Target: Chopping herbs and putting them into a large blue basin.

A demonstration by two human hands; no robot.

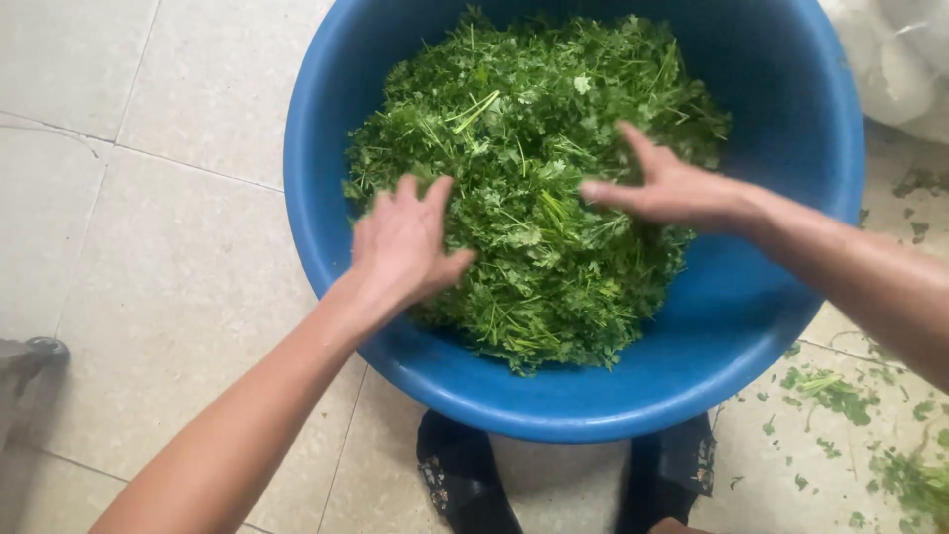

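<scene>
While both arms reach in from the lower edge of the frame, a person's bare hands work over a heap of chopped green herbs [534, 188] piled inside a large round blue tub [791, 129] that fills the upper centre of the view. Left hand [403, 242], at centre left, lies palm down on the near left slope of the heap, fingers spread and slightly curled into the leaves, open and with nothing closed in its grip. Right hand [672, 188], at centre right, hovers flat just above or brushing the top of the greens, fingers stretched out towards the left, thumb raised, likewise open and holding nothing. The herbs, a mix of small leaves and thin pale stems, sit against the far and middle part of the tub, leaving bare blue wall at the right side and along the near rim. The tub stands on a pale tiled floor [148, 247]. Loose green scraps [835, 396] lie scattered on the tiles at lower right. Two dark shoes [465, 480] show just below the tub's near rim at bottom centre. White plastic bags [905, 59] sit at the upper right corner, and a small part of a grey object [25, 361] shows at the left edge
</scene>
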